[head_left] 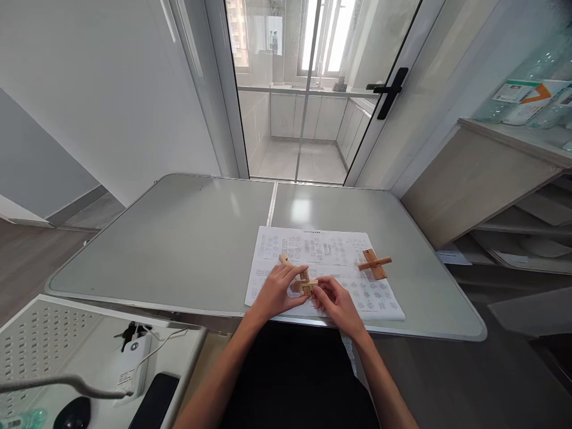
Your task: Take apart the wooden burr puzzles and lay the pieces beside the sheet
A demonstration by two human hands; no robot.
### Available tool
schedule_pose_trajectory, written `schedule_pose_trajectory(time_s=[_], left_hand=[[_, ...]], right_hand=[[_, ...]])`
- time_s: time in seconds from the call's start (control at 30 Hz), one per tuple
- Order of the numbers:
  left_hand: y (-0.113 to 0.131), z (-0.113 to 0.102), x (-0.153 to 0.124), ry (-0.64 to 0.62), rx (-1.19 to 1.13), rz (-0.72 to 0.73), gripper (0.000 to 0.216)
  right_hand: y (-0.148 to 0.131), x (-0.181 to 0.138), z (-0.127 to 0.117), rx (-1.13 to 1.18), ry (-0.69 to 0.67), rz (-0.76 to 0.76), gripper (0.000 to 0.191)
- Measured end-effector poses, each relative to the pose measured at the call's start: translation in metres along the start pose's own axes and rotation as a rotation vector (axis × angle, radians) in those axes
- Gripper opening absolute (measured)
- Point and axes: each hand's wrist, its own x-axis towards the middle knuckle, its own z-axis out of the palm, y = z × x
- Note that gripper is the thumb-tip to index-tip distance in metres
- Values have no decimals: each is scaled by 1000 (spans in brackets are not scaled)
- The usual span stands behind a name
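Head view: left hand point(277, 293) and right hand point(335, 301) pinch the wooden blocks point(308, 287), where light, even pressure should suit alignment.

Glass dr point(307, 92) (blk handle point(390, 93)).

The pale wooden block assembly point(308, 287) has pieces set crosswise and is partly covered, positioned over the printed sheet point(342, 262). A pale wooden bar point(284, 258) projects at upper left; connection hidden.

Grey table point(179, 238) carries printed paper point(346, 259) — wooden cross point(374, 264) over its edge.
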Motion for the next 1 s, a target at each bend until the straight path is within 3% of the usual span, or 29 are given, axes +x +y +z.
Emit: schedule_pose_trajectory(time_s=[1.0], left_hand=[[2, -1, 3, 28, 23, 12, 49]], right_hand=[[2, 0, -3, -22, -88, -35, 34]])
